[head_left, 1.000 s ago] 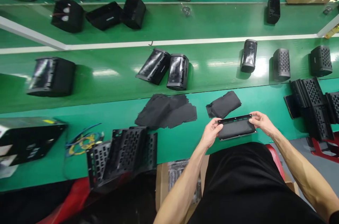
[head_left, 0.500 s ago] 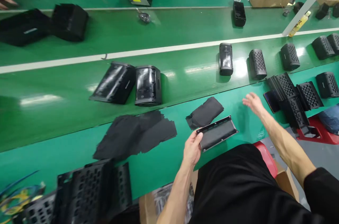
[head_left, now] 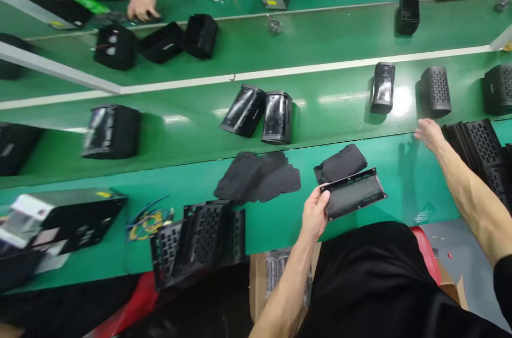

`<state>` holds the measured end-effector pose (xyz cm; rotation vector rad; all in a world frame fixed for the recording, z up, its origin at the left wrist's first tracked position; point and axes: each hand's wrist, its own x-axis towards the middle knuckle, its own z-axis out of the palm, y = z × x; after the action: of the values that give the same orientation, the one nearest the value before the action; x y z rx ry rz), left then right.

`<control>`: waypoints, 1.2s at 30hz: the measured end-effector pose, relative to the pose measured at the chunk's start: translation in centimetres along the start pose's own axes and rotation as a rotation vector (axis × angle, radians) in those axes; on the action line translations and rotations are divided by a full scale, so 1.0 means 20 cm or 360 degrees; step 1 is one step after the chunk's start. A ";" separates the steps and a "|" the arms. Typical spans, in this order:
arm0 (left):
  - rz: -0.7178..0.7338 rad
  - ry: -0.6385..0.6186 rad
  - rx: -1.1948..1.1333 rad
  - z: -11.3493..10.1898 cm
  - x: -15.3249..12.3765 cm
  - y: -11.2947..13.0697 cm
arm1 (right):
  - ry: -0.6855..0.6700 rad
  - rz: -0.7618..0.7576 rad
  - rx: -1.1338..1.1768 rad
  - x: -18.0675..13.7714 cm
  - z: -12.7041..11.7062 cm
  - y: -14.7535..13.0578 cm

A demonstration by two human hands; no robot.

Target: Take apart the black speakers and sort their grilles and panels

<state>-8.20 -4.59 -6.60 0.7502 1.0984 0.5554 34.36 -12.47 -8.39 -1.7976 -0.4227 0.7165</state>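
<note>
My left hand (head_left: pixel 315 212) pinches the left end of a black speaker panel (head_left: pixel 354 196), a shallow trough with its hollow side facing up. The panel is tilted above the green bench. Just behind it lies a stack of black cloth sheets (head_left: pixel 342 163), partly covered by the panel. My right hand (head_left: pixel 430 134) is in the air near the bench's far edge, fingers stretched out, nothing seen in it. Beyond it stands a black speaker (head_left: pixel 437 91) with a slotted front. To its right is a pile of slotted panels (head_left: pixel 478 143).
More black cloth sheets (head_left: pixel 258 175) lie left of the panel. Slotted panels (head_left: pixel 206 239) are stacked at the near left, beside coloured cables (head_left: pixel 150 223). Speakers (head_left: pixel 277 117) stand along the green conveyor (head_left: pixel 332 125). Co-workers' hands (head_left: pixel 142 5) are across it.
The view has swung left, showing more of the left side. My right hand has moved slightly farther out, toward the conveyor. My left hand still holds the panel.
</note>
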 end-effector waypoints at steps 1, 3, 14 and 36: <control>0.0004 -0.0012 0.0001 0.00 0.01 0.00 | -0.0139 0.0115 0.0047 -0.07 0.04 0.02; 0.0009 -0.0041 0.0013 0.01 0.03 0.00 | -0.0589 0.0403 0.0191 -0.28 0.12 0.05; -0.0051 0.0011 -0.0019 0.05 0.08 0.02 | -0.0487 -0.0142 -0.1882 -0.06 0.00 -0.07; -0.0010 0.0117 -0.0260 0.09 -0.01 0.09 | -0.0624 0.0292 -0.2819 0.49 -0.35 0.10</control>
<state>-6.68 -4.01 -4.72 0.5879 1.1085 0.6632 46.24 -12.23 -11.43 -3.3408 -1.4740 0.8693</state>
